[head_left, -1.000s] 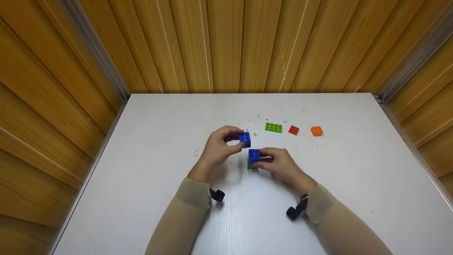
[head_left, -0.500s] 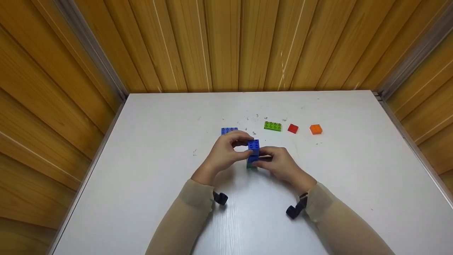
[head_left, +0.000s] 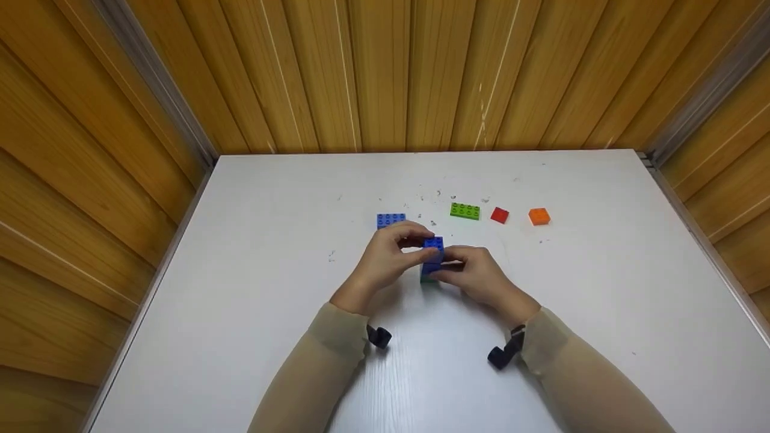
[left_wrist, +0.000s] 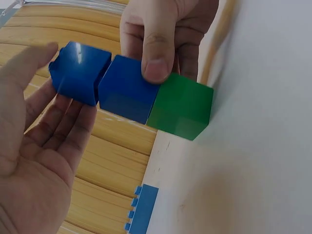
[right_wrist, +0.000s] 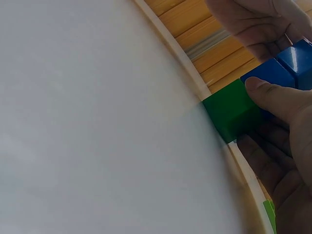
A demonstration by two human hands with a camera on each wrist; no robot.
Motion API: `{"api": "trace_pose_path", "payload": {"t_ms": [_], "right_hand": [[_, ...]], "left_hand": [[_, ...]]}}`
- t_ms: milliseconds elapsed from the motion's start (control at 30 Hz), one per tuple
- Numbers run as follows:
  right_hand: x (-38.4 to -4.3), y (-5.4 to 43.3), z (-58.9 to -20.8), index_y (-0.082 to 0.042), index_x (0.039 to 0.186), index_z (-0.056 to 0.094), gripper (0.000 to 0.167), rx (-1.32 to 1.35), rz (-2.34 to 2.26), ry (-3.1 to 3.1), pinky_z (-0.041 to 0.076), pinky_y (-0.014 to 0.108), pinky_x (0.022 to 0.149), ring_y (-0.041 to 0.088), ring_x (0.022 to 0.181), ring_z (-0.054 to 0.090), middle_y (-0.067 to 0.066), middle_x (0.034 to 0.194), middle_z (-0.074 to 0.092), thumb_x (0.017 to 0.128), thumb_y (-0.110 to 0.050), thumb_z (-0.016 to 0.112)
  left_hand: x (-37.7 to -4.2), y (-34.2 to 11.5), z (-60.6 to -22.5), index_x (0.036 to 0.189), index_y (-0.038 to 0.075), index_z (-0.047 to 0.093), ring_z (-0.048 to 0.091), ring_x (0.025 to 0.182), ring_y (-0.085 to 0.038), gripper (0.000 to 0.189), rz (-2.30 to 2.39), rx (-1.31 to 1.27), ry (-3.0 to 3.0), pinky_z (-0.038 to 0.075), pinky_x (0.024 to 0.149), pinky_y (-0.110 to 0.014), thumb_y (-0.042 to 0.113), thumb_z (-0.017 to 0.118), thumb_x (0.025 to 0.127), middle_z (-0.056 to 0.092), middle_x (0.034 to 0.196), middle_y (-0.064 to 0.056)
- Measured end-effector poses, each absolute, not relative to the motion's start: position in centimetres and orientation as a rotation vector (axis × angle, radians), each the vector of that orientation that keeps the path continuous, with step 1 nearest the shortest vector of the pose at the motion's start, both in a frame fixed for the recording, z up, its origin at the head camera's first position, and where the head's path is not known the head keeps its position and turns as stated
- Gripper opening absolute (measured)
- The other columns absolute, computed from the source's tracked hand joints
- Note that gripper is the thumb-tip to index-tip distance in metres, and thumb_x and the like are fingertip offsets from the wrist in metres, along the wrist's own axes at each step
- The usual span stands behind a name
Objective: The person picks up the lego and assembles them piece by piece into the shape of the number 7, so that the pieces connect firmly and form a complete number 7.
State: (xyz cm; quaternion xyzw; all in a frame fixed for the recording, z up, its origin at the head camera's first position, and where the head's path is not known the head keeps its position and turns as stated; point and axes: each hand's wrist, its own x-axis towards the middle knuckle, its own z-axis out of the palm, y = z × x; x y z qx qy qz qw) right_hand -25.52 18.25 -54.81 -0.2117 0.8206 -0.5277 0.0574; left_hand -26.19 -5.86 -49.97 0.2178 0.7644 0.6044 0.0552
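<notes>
My left hand [head_left: 385,260] pinches a blue toy brick [left_wrist: 82,73] between thumb and fingers, right on top of a short stack. A thin dark gap shows between this brick and the second blue brick [left_wrist: 126,87] below it in the left wrist view. Under that one, a green brick [left_wrist: 181,106] forms the bottom of the stack, at the tabletop. From the right side my right hand [head_left: 481,275] grips the stack, its thumb across the lower blue brick and the edge of the green one [right_wrist: 231,109].
Behind my left hand lies a lighter blue studded brick [head_left: 391,219], partly hidden. Farther right along the white table [head_left: 271,240] are a light green brick [head_left: 465,211], a small red piece [head_left: 499,215] and an orange brick [head_left: 539,216]. Wood-patterned panels [head_left: 385,78] enclose the table.
My left hand has moved right and slightly down, bringing its blue brick from beside the stack onto its top. The lighter blue brick has come into view behind it. My right hand stays in place.
</notes>
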Motion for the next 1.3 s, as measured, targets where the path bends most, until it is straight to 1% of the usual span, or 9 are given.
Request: {"api": "trace_pose_path", "payload": {"t_ms": [133,267,467,633,800,933,1100,1200,1300], "right_hand": [[-25.6,18.2,-54.7,-0.011,0.133,0.084,0.038,-0.635,-1.584,2.501,0.066,0.027,0.105,0.024,0.120,0.082,0.006,0.127,0.085,0.097,-0.017,0.092],[-25.6,18.3,-54.8,-0.012,0.135,0.083,0.039,-0.644,-1.570,2.507,0.066,0.032,0.107,0.026,0.122,0.082,0.006,0.129,0.085,0.097,-0.018,0.092],[-25.8,18.1,-54.7,-0.011,0.134,0.083,0.039,-0.654,-1.571,2.508,0.066,0.029,0.106,0.026,0.122,0.082,0.007,0.129,0.085,0.097,-0.015,0.092],[-26.0,17.6,-54.4,-0.012,0.135,0.083,0.039,-0.675,-1.569,2.490,0.066,0.032,0.107,0.027,0.124,0.082,0.006,0.130,0.084,0.097,-0.015,0.091],[-26.2,17.2,-54.2,-0.013,0.134,0.083,0.038,-0.676,-1.563,2.495,0.066,0.035,0.107,0.027,0.124,0.082,0.006,0.130,0.085,0.097,-0.015,0.091],[-26.1,17.2,-54.2,-0.010,0.134,0.083,0.038,-0.673,-1.580,2.480,0.067,0.034,0.106,0.028,0.123,0.081,0.009,0.129,0.084,0.097,-0.013,0.091],[-26.0,17.8,-54.0,-0.012,0.135,0.083,0.038,-0.667,-1.532,2.464,0.066,0.032,0.107,0.026,0.123,0.081,0.008,0.130,0.084,0.098,-0.016,0.091],[-26.1,18.5,-53.7,-0.016,0.134,0.084,0.038,-0.633,-1.445,2.468,0.065,0.038,0.111,0.026,0.124,0.081,0.006,0.131,0.084,0.097,-0.019,0.091],[-26.5,19.3,-53.3,-0.016,0.138,0.082,0.041,-0.563,-1.371,2.479,0.062,0.046,0.116,0.029,0.129,0.080,0.006,0.136,0.083,0.098,-0.016,0.090]], "left_hand": [[-26.1,-5.6,-50.0,0.127,0.011,0.083,0.079,0.124,-0.022,0.029,1.843,0.579,2.347,0.062,0.117,-0.044,0.022,0.089,0.100,0.082,0.130,-0.006],[-26.1,-5.4,-50.2,0.127,0.009,0.083,0.079,0.123,-0.024,0.030,1.877,0.533,2.320,0.062,0.117,-0.049,0.020,0.090,0.099,0.083,0.129,-0.008],[-26.1,-5.5,-50.5,0.124,0.004,0.082,0.080,0.123,-0.026,0.028,1.927,0.566,2.273,0.062,0.117,-0.043,0.015,0.089,0.099,0.082,0.129,-0.014],[-26.1,-6.1,-50.3,0.124,0.003,0.081,0.080,0.124,-0.027,0.028,1.923,0.563,2.294,0.063,0.114,-0.038,0.015,0.089,0.099,0.081,0.129,-0.014],[-26.2,-6.5,-50.0,0.123,0.005,0.082,0.079,0.124,-0.025,0.027,1.909,0.545,2.290,0.063,0.116,-0.044,0.016,0.089,0.100,0.082,0.129,-0.012],[-26.2,-6.5,-50.0,0.124,0.006,0.081,0.078,0.123,-0.024,0.027,1.900,0.527,2.268,0.061,0.118,-0.051,0.016,0.089,0.100,0.081,0.128,-0.011],[-26.1,-6.2,-50.1,0.129,0.009,0.079,0.078,0.124,-0.022,0.031,1.847,0.550,2.286,0.060,0.119,-0.050,0.018,0.088,0.101,0.082,0.128,-0.009],[-26.1,-5.9,-50.3,0.133,0.009,0.078,0.077,0.126,-0.022,0.033,1.825,0.581,2.289,0.060,0.120,-0.048,0.020,0.087,0.102,0.081,0.129,-0.008],[-26.1,-5.7,-50.6,0.133,0.010,0.078,0.077,0.126,-0.021,0.034,1.809,0.597,2.301,0.060,0.120,-0.045,0.022,0.087,0.102,0.081,0.129,-0.007]]}}
